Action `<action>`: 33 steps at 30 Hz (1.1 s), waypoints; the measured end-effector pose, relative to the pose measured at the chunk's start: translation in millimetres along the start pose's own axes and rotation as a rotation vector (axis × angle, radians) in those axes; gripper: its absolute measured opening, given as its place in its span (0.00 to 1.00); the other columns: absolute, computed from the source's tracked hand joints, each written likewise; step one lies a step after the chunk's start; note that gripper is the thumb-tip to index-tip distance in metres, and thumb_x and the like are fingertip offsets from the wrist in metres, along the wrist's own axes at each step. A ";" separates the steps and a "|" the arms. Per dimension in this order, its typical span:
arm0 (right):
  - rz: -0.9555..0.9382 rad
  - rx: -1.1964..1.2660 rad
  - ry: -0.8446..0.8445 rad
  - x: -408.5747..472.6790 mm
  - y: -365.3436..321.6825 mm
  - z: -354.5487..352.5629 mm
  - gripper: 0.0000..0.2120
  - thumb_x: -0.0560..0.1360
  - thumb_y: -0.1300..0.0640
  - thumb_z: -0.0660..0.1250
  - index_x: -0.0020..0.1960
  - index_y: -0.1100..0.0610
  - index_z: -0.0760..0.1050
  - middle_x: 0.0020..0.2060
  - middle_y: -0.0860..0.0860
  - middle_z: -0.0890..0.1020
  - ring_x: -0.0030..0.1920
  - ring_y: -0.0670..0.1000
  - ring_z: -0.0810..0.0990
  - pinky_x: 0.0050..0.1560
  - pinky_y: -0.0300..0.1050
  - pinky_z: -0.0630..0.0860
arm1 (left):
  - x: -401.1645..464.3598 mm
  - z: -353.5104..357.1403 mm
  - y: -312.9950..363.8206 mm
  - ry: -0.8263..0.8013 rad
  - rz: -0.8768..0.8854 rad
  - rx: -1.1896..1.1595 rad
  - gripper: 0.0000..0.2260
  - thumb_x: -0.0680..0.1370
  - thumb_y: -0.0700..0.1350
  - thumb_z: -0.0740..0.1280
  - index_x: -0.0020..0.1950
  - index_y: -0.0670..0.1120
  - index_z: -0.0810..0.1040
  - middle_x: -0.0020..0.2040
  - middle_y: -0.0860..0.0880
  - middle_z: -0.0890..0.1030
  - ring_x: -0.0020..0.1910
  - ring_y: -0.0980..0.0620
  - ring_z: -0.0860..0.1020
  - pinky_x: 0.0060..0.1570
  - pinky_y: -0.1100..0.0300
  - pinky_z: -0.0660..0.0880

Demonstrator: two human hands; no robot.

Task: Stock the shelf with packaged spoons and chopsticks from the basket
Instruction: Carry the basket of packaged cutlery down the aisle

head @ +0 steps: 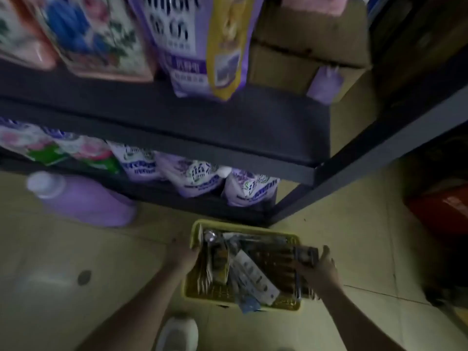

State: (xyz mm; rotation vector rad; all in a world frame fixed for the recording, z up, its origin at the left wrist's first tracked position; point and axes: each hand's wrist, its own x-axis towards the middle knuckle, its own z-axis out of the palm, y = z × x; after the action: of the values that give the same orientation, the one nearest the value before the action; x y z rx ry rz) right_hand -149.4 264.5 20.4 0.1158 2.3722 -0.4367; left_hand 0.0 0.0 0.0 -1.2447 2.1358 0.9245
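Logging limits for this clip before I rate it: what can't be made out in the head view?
- Left hand: fingers hidden behind the yellow basket rim; grip unclear.
- Right hand: rests against a dark packet; blur hides any grasp.
- Packets in the basket: print and counts blurred.
- Shelf bags: cut off by the top edge.

The light is dim and flat where I stand, with a greenish cast on the floor [342,224]. The right side sinks into near black, and the underside of the shelf [177,127] is dark. A pale sheen lies on the floor at left. Everything is soft: the packs [101,34] up top are smeared with motion blur, their print barely legible, and the purple bottle [83,198] is fuzzy. My hands and the basket [192,297] are a bit sharper but grainy. The shelf edges splay and bend toward the corners from the wide lens.
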 end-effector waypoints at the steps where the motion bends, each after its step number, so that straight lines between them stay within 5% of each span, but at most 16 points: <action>1: 0.000 0.150 -0.016 8.4 3.3 1.9 0.35 0.68 0.50 0.73 0.69 0.57 0.61 0.60 0.61 0.76 0.57 0.62 0.77 0.51 0.50 0.74 | 6.3 8.3 -1.1 0.005 -0.008 -0.099 0.23 0.78 0.47 0.59 0.70 0.39 0.62 0.68 0.38 0.69 0.66 0.39 0.69 0.64 0.51 0.67; 4: -0.009 0.539 -0.125 23.9 16.1 2.4 0.23 0.64 0.57 0.77 0.56 0.55 0.72 0.53 0.61 0.81 0.49 0.60 0.81 0.50 0.55 0.78 | 15.1 21.0 -2.2 0.009 0.019 -0.172 0.17 0.79 0.44 0.59 0.65 0.38 0.68 0.62 0.40 0.74 0.60 0.41 0.74 0.53 0.58 0.69; 8: 0.002 0.763 -0.288 31.1 25.9 5.1 0.40 0.46 0.44 0.83 0.53 0.61 0.78 0.46 0.62 0.84 0.46 0.62 0.83 0.47 0.56 0.80 | 16.9 27.3 -9.3 0.066 0.027 -0.122 0.16 0.78 0.40 0.59 0.66 0.39 0.66 0.61 0.36 0.74 0.60 0.39 0.73 0.54 0.51 0.70; 12: -0.024 0.610 -0.286 22.2 15.6 4.0 0.19 0.64 0.57 0.77 0.52 0.63 0.80 0.45 0.61 0.85 0.44 0.60 0.84 0.49 0.55 0.81 | -1.1 26.1 -29.1 0.056 -0.005 -0.078 0.13 0.78 0.41 0.59 0.63 0.42 0.67 0.57 0.39 0.77 0.55 0.41 0.76 0.46 0.55 0.69; 15: -0.062 0.482 -0.257 1.7 6.3 -5.9 0.27 0.59 0.53 0.80 0.54 0.60 0.78 0.47 0.59 0.85 0.47 0.58 0.84 0.47 0.53 0.82 | -30.4 3.4 -32.0 0.097 -0.024 -0.163 0.15 0.77 0.40 0.60 0.64 0.43 0.67 0.56 0.40 0.78 0.55 0.40 0.76 0.50 0.52 0.72; 19: -0.072 0.446 -0.278 -54.6 -27.9 -45.4 0.35 0.54 0.50 0.82 0.57 0.58 0.74 0.49 0.56 0.83 0.49 0.56 0.83 0.45 0.49 0.81 | -97.7 -57.0 -27.3 0.217 -0.029 -0.229 0.09 0.76 0.38 0.62 0.55 0.40 0.70 0.48 0.38 0.79 0.48 0.38 0.78 0.42 0.56 0.67; 25: -0.246 0.439 -0.344 -186.3 -116.6 -137.8 0.10 0.65 0.61 0.76 0.45 0.56 0.79 0.41 0.54 0.84 0.41 0.53 0.83 0.41 0.43 0.78 | -243.7 -166.7 -38.2 0.379 -0.107 -0.304 0.07 0.76 0.41 0.63 0.52 0.39 0.69 0.38 0.45 0.73 0.42 0.39 0.78 0.37 0.56 0.65; 33: -0.379 0.356 -0.539 -354.8 -231.6 -196.2 0.11 0.66 0.58 0.76 0.48 0.55 0.82 0.47 0.56 0.85 0.50 0.57 0.83 0.54 0.54 0.79 | -426.8 -271.7 -86.8 0.555 -0.315 -0.474 0.07 0.76 0.44 0.62 0.44 0.41 0.69 0.36 0.41 0.76 0.35 0.42 0.75 0.34 0.54 0.71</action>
State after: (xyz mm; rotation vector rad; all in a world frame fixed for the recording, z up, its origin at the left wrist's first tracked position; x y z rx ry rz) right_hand -57.6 127.6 457.3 -0.2648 1.7632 -0.9408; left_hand 251.1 -3.2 447.7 -2.2204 2.0629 1.0686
